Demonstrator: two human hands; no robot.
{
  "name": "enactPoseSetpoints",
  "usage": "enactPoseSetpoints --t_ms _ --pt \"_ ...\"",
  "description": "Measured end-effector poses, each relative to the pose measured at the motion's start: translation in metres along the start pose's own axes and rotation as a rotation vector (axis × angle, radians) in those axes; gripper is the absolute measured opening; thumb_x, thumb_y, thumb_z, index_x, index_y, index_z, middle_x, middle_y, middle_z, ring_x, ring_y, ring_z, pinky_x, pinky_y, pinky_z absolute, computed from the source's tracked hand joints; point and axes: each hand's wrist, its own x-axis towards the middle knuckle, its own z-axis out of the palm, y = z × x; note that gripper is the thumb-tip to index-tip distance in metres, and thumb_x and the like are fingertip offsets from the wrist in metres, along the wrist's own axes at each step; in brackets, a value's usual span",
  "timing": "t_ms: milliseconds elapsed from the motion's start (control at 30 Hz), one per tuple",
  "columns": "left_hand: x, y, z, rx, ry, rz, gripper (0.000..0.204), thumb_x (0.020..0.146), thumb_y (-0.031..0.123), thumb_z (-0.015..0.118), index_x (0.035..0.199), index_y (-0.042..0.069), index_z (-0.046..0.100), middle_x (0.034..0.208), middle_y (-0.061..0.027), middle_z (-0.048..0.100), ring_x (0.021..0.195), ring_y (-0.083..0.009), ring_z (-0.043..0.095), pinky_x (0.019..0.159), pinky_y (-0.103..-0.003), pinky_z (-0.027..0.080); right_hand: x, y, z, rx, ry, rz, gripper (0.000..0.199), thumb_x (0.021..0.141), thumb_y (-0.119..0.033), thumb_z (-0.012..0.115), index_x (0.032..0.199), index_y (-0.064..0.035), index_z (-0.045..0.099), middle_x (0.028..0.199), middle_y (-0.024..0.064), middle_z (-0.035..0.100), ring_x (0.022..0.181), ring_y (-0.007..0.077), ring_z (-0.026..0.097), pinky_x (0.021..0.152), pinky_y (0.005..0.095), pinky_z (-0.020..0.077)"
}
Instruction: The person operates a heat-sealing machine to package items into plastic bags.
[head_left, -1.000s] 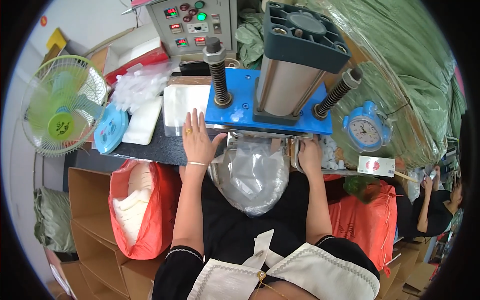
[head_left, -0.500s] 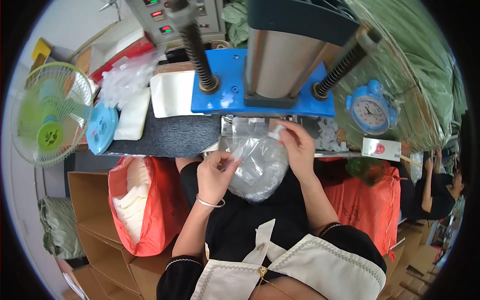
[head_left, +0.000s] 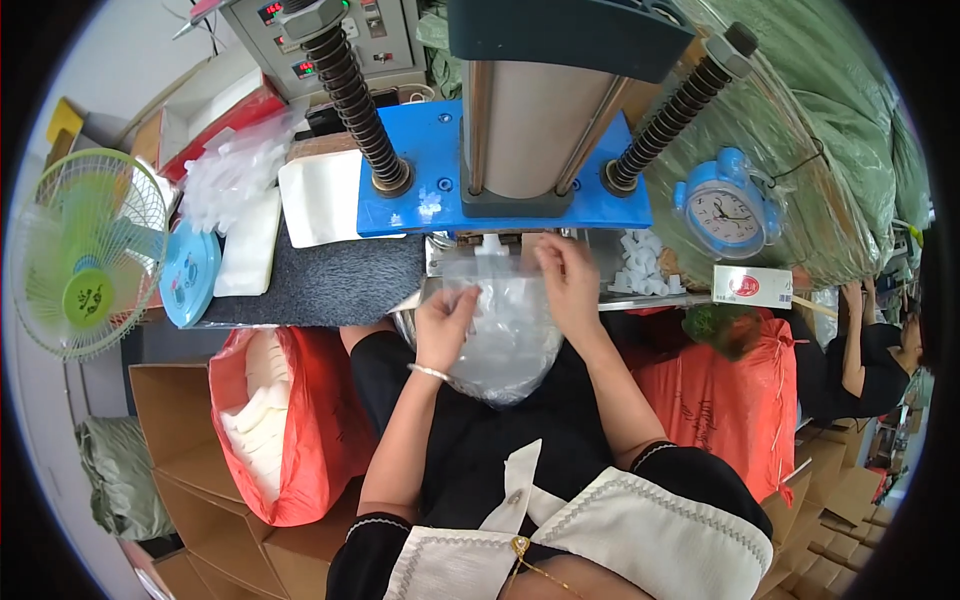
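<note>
A clear plastic bag (head_left: 500, 350) hangs in front of the press, over my lap, its upper part between my hands. My left hand (head_left: 445, 325) pinches the film at the bag's upper left. Close to the upper right corner, my right hand (head_left: 570, 285) has its fingers bent together, slightly blurred; whatever lies between them is hidden. A small white plastic piece (head_left: 490, 245) stands at the top middle of the bag, just under the front edge of the blue press plate (head_left: 430, 205). I cannot tell how it is joined to the bag.
Small white pieces (head_left: 645, 265) lie in a tray at the right, near a blue alarm clock (head_left: 728, 215) and a small box (head_left: 750, 287). Left are a black mat (head_left: 330, 280), a clear bag of white pieces (head_left: 235, 175), a fan (head_left: 90, 260) and a red bag (head_left: 320, 440).
The small white piece has gone from my right fingers to the press front. My right hand has shifted slightly left. The bag's top is spread flatter. The whole view has shifted a little.
</note>
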Motion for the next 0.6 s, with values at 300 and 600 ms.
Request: enactPoseSetpoints --t_ms 300,600 --pt "0.022 -0.002 0.011 0.048 0.036 0.113 0.02 0.09 0.021 0.061 0.085 0.002 0.068 0.065 0.0007 0.06 0.051 -0.0042 0.049 0.043 -0.019 0.037 -0.004 0.015 0.002 0.013 0.257 -0.187 0.008 0.083 -0.004 0.061 0.091 -0.0017 0.061 0.084 0.0125 0.06 0.071 0.0283 0.059 0.062 0.0358 0.0466" --pt "0.0 -0.092 -0.089 1.135 -0.094 0.593 0.044 0.074 0.034 0.073 0.096 -0.003 0.063 0.094 -0.018 0.066 0.087 -0.0371 0.062 0.078 -0.044 0.048 -0.132 0.079 -0.017 -0.573 -0.395 -0.208 0.03 0.073 -0.019 0.064 0.097 -0.0008 0.061 0.089 0.015 0.058 0.087 0.0358 0.056 0.078 0.0472 0.0446"
